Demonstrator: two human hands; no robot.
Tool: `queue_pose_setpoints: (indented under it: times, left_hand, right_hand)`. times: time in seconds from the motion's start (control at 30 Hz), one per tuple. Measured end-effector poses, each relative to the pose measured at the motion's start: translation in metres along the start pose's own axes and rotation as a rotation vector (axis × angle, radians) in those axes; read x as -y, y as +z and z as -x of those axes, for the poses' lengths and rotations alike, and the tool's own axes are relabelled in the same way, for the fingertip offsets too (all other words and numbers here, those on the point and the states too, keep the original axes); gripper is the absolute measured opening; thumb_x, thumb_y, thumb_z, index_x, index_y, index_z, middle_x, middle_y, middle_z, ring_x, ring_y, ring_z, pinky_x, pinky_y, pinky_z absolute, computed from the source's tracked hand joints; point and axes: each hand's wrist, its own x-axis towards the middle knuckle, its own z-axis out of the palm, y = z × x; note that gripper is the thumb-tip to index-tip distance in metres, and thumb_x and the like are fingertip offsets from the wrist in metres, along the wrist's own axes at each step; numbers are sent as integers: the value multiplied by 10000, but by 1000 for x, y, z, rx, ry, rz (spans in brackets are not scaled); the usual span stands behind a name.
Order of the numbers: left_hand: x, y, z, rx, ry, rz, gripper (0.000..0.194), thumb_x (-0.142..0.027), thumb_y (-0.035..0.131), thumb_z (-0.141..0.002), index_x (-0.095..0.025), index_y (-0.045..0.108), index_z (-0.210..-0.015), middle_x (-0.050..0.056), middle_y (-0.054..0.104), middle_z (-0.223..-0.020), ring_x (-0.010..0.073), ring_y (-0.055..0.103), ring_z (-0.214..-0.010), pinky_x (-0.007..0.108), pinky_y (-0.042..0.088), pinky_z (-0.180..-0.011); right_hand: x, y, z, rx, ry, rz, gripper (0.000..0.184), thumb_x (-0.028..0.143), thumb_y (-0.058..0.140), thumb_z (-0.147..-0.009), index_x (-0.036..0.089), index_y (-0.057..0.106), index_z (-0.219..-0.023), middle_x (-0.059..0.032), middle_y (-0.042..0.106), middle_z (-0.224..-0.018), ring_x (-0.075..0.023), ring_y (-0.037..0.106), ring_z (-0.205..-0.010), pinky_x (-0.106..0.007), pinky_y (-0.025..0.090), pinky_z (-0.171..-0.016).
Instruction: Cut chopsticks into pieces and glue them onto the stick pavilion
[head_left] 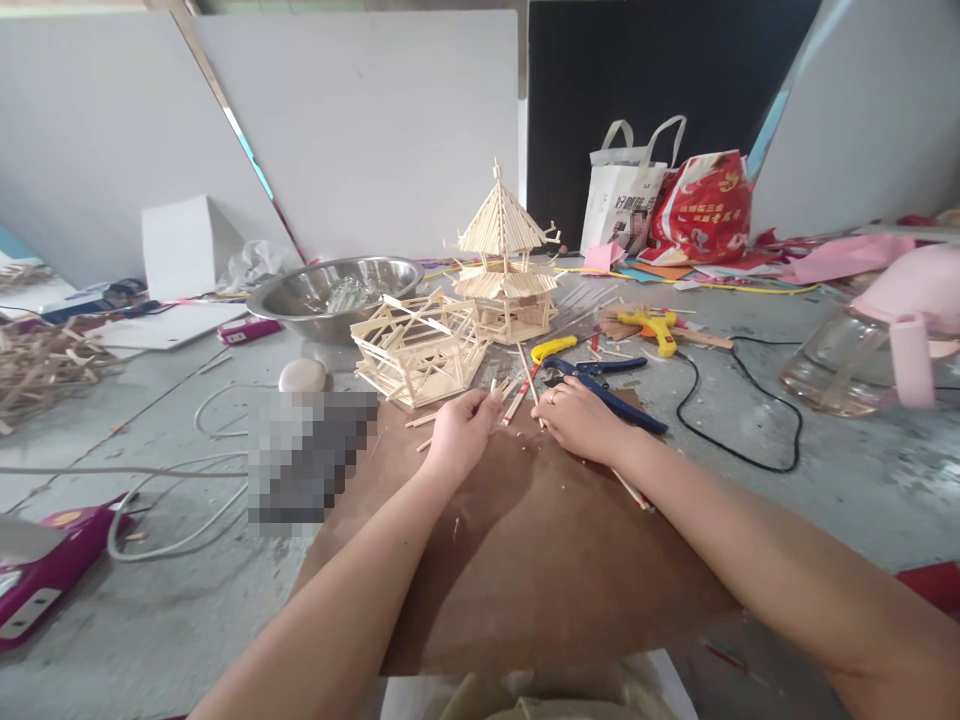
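Observation:
My left hand (463, 430) is closed in a pinch above the brown board (540, 560), with the tip of a short wooden stick (493, 384) showing at its fingertips. My right hand (579, 418) is closed on a longer thin wooden stick (528, 370), which slants up and away from the fingers. Loose sticks (424, 420) lie beside the left hand. Blue-handled pliers (622, 402) and a yellow-handled cutter (553, 348) lie just past the right hand. Beyond both hands stand an open stick frame (420, 350) and a tiered stick pagoda (504, 230).
A metal bowl (337, 325) stands behind the frame. At right are a yellow glue gun (658, 328) with a black cord and a clear jug (832, 360) with a pink lid. Purple power strips (67, 555) and white cables lie left. Bags (701, 210) stand at the back.

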Motion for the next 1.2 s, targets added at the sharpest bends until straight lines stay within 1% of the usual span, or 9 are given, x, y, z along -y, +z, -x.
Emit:
queue_pose_setpoints:
  times: [0.13, 0.37, 0.5, 0.63, 0.73, 0.87, 1.03, 1.1, 1.2]
  left_hand:
    - [4, 5, 0, 37, -7, 59, 359, -461, 406, -703, -149, 495, -548, -54, 330, -452, 63, 305, -456, 179, 235, -438]
    - [7, 6, 0, 101, -89, 186, 364, -479, 433, -679, -144, 563, -620, -59, 326, -402, 62, 290, -401, 182, 225, -400]
    - [6, 6, 1, 117, -82, 218, 362, -477, 440, -681, -142, 559, -612, -60, 337, -392, 55, 298, -386, 177, 225, -386]
    - [5, 7, 1, 175, -106, 298, 350, -468, 443, -688, -141, 549, -622, -63, 348, -382, 51, 319, -366, 172, 241, -374]
    - [3, 7, 2, 201, -135, 357, 325, -450, 459, -686, -141, 545, -634, -63, 375, -372, 53, 355, -351, 168, 276, -375]
    - [2, 7, 2, 228, -157, 410, 291, -422, 486, -676, -142, 522, -608, -58, 404, -365, 56, 388, -343, 165, 314, -369]
    - [5, 10, 2, 272, -209, 465, 265, -410, 514, -669, -148, 510, -631, -51, 448, -397, 67, 436, -363, 180, 379, -383]
    - [6, 11, 1, 293, -226, 482, 262, -408, 520, -667, -148, 509, -644, -44, 468, -417, 73, 456, -374, 188, 397, -391]
    - [8, 12, 1, 324, -235, 501, 260, -405, 522, -668, -146, 505, -648, -37, 485, -431, 78, 474, -381, 197, 410, -406]
  right_hand:
    - [0, -3, 1, -4, -46, -25, 225, 155, 392, -786, 167, 610, -839, -75, 595, -871, -166, 494, -844, -300, 267, -764]
    - [8, -12, 6, -28, -153, -145, 208, 231, 394, -788, 170, 593, -795, -53, 622, -763, -143, 526, -754, -283, 283, -774]
    - [11, -13, 6, -18, 75, -152, 266, 318, 354, -811, 176, 579, -797, -50, 635, -731, -149, 552, -693, -270, 313, -705]
    - [10, -13, 4, 98, 354, -69, 340, 472, 383, -764, 193, 574, -808, -67, 637, -756, -187, 574, -719, -261, 342, -605]
    - [10, -13, 5, 173, 405, -52, 354, 500, 404, -736, 198, 585, -765, -69, 635, -744, -209, 578, -736, -267, 358, -582]
    - [11, -15, 5, 203, 407, -108, 259, 386, 427, -731, 203, 609, -701, -59, 634, -739, -195, 575, -738, -254, 357, -571]
    - [3, -14, 4, 267, 505, -316, 135, 296, 510, -620, 206, 607, -598, -28, 615, -625, -153, 553, -632, -220, 329, -495]
    - [-1, -15, 5, 276, 513, -491, 137, 276, 497, -615, 182, 571, -547, -6, 565, -507, -110, 510, -504, -202, 310, -442]
    - [-3, -19, 8, 311, 534, -859, 146, 248, 455, -632, 167, 496, -518, 48, 449, -377, -49, 345, -314, -184, 235, -335]
